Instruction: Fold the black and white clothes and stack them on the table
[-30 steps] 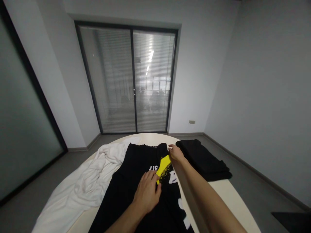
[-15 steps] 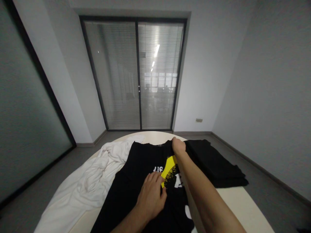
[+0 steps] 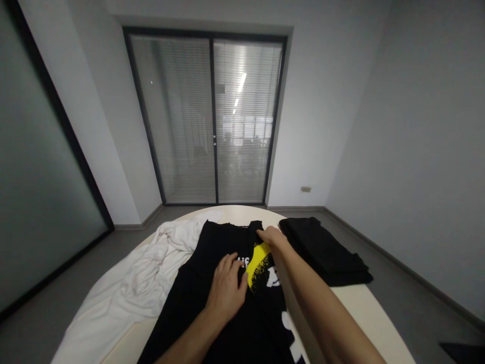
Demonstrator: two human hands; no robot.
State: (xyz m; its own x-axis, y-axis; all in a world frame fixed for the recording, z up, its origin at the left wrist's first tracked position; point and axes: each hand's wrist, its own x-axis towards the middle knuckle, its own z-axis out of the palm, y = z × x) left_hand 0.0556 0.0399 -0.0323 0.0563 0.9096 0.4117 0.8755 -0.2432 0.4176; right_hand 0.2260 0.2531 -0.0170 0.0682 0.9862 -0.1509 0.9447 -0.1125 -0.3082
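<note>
A black T-shirt point(image 3: 212, 253) with white lettering and a yellow print lies lengthwise in front of me, its neckline at the far end. Its right side is folded inward, so the print runs along that edge. My left hand point(image 3: 227, 285) rests palm down on the middle of the shirt, fingers spread beside the lettering. At the far right shoulder, my right hand point(image 3: 273, 236) is closed on the shirt's folded edge; its fingertips are partly hidden.
The shirt lies on a round cream table point(image 3: 361, 308). Crumpled white cloth point(image 3: 140, 283) covers the table's left side. A folded black garment stack point(image 3: 326, 253) sits on the right. Beyond the table are a glass door with blinds point(image 3: 242, 151) and grey walls.
My right hand has moved slightly left and nearer, bringing the shirt's right shoulder edge inward. My left hand has shifted a little left, its fingers wider apart. The view has turned slightly.
</note>
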